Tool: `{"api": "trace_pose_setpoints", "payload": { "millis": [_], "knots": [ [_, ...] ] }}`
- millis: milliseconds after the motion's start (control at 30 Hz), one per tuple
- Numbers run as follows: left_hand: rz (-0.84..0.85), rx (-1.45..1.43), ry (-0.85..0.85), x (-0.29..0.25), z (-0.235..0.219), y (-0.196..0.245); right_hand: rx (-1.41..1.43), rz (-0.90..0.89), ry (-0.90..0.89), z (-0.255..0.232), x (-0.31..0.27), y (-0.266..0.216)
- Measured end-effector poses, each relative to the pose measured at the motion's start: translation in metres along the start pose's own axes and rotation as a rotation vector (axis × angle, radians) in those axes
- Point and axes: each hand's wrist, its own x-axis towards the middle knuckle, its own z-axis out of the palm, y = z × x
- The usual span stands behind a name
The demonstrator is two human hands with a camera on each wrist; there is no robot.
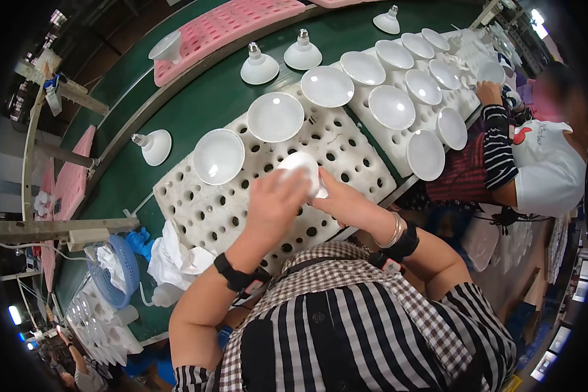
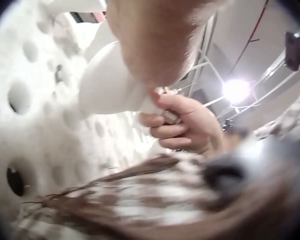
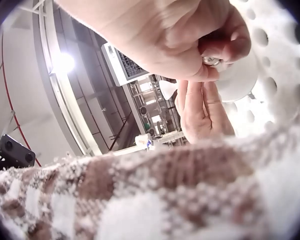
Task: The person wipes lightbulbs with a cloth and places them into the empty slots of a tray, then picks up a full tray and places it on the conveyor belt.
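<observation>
A white reflector lamp bulb point(image 1: 299, 163) is held over the perforated white foam board point(image 1: 232, 212), in front of the chest. My right hand point(image 1: 349, 201) grips it from the right; in the right wrist view, curled fingers close round its neck beside the metal screw base point(image 3: 212, 61). Against the bulb's other side is my left hand point(image 1: 274, 206), blurred in the head view. In the right wrist view, a white tip point(image 3: 167, 89) shows beside the left fingers; I cannot tell whether they hold it.
Several white bulbs point(image 1: 276, 117) sit face up along the board's far edge and on a second board point(image 1: 398, 140) at the right. More stand on the green belt point(image 1: 209, 91). White cloths point(image 1: 176, 255) and a blue basket point(image 1: 114, 274) lie left. Another person point(image 1: 542, 163) works at right.
</observation>
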Motion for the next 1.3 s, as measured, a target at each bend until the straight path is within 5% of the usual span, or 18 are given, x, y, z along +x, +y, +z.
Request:
{"api": "trace_pose_setpoints", "payload": {
  "millis": [67,133,200,267,333,400,467,600,800,933,1100,1300],
  "knots": [
    [0.169,0.006,-0.138,-0.003,0.006,0.003,0.007,0.027,0.023,0.001,-0.004,-0.001],
    [0.130,0.102,-0.138,0.005,0.005,-0.014,0.013,0.039,0.057,0.002,-0.004,-0.004],
    [-0.135,0.189,-0.028,0.010,0.006,-0.028,-0.085,0.001,0.089,0.005,-0.005,-0.004],
    [-0.097,0.161,-0.011,0.009,-0.001,-0.019,-0.050,-0.041,0.096,0.001,-0.006,-0.006],
    [0.123,-0.083,-0.186,0.008,-0.010,0.011,-0.164,-0.012,0.080,0.001,0.000,-0.004],
    [0.101,-0.052,-0.187,0.009,-0.008,0.022,-0.156,0.017,0.088,0.005,-0.003,-0.009],
    [0.084,-0.023,-0.185,0.012,-0.005,0.017,-0.115,-0.150,0.096,0.013,0.001,-0.003],
    [0.009,-0.055,-0.194,0.008,0.003,-0.005,0.193,-0.201,-0.166,0.001,-0.001,-0.013],
    [-0.666,-0.940,0.150,0.010,0.000,-0.013,0.515,-0.463,0.286,-0.032,0.008,0.021],
    [-0.799,-1.366,0.091,0.027,-0.018,0.014,1.104,-0.520,-0.262,-0.022,0.014,0.022],
    [-0.501,-1.100,-0.006,0.024,-0.020,0.018,1.183,-0.581,-0.366,-0.021,0.000,0.009],
    [-0.671,-1.438,0.029,0.026,-0.021,0.024,1.312,-0.568,-0.470,-0.015,-0.001,0.017]
  ]
}}
